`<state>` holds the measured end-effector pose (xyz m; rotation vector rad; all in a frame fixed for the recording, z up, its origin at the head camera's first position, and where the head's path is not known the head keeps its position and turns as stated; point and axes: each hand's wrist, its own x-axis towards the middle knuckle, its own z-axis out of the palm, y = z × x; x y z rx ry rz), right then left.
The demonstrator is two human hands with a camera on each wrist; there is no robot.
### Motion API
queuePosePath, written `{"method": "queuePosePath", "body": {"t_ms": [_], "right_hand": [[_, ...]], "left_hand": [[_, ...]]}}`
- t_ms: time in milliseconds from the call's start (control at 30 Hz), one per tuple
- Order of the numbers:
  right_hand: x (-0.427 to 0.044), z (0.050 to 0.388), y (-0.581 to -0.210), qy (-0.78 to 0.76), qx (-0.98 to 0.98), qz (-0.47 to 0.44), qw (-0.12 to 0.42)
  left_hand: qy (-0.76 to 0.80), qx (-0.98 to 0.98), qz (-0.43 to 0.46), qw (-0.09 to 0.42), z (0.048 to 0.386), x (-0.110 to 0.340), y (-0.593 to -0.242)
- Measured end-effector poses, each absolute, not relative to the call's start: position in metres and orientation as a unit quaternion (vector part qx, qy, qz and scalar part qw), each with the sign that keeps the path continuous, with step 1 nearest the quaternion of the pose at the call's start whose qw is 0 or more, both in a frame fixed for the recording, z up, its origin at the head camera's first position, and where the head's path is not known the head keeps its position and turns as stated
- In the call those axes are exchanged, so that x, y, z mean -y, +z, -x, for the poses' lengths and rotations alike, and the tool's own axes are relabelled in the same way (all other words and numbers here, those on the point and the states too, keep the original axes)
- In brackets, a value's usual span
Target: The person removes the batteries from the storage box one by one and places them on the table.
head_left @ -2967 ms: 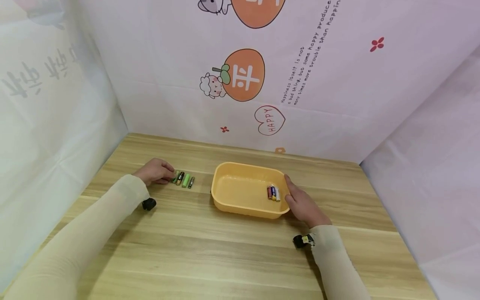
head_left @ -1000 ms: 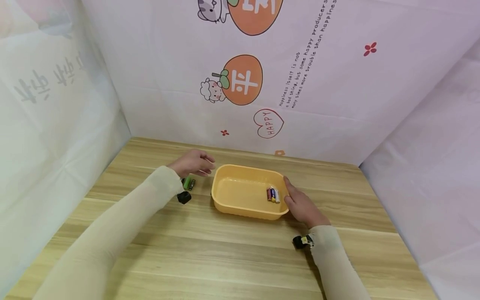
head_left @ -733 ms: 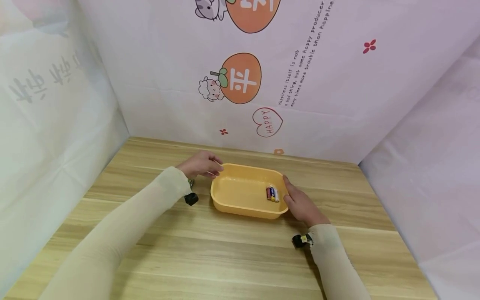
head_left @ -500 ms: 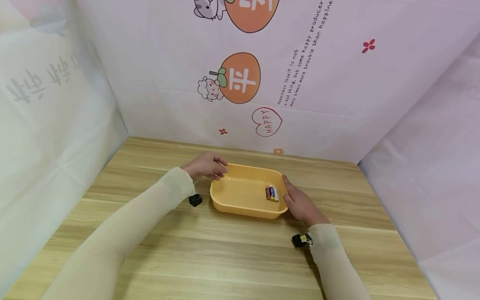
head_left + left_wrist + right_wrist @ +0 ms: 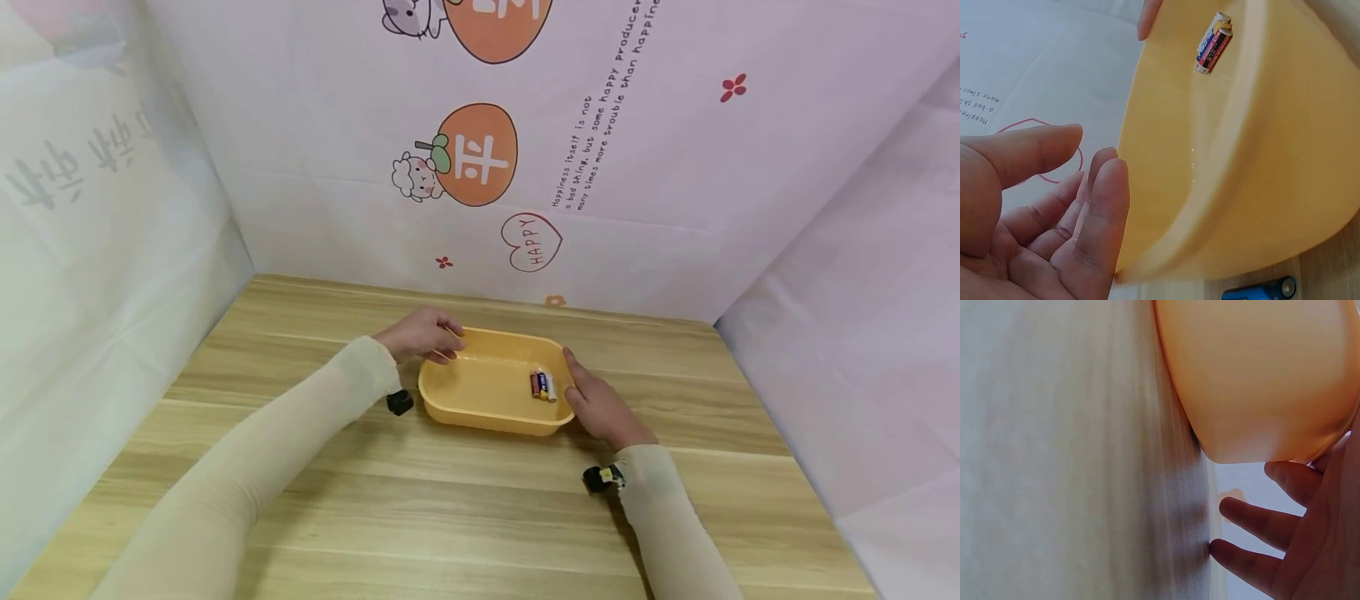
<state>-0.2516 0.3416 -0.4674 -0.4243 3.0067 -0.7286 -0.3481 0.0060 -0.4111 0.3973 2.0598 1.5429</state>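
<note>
A shallow yellow plastic basin (image 5: 472, 387) rests on the wooden table. Three batteries (image 5: 543, 386), red, blue-and-yellow and white, lie side by side near its right end. My left hand (image 5: 423, 335) is over the basin's back left corner; in the left wrist view its thumb and fingers are apart, with nothing between them. My right hand (image 5: 603, 410) holds the right end, thumb inside the rim. In the right wrist view some of its fingers (image 5: 1260, 522) extend outside the wall. A blue battery (image 5: 1261, 289) lies on the table beside the basin's left end.
Hanging white sheets with printed cartoons (image 5: 480, 158) enclose the table (image 5: 450, 517) at the back and sides. A black wrist camera (image 5: 400, 402) hangs under the left sleeve, another camera (image 5: 597, 479) under the right. The left wrist hides the table behind it.
My left hand has moved right, from the row of green and dark batteries on the table to the basin's left corner. That row is now hidden. My right hand keeps its hold.
</note>
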Motion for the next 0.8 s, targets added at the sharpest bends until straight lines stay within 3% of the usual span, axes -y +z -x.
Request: {"method": "queuePosePath", "body": {"t_ms": [800], "right_hand": [[-0.342, 0.253, -0.468, -0.225, -0.965, 0.135, 0.015]], "left_hand": [[0.565, -0.761, -0.155, 0.277, 0.339, -0.031, -0.414]]}}
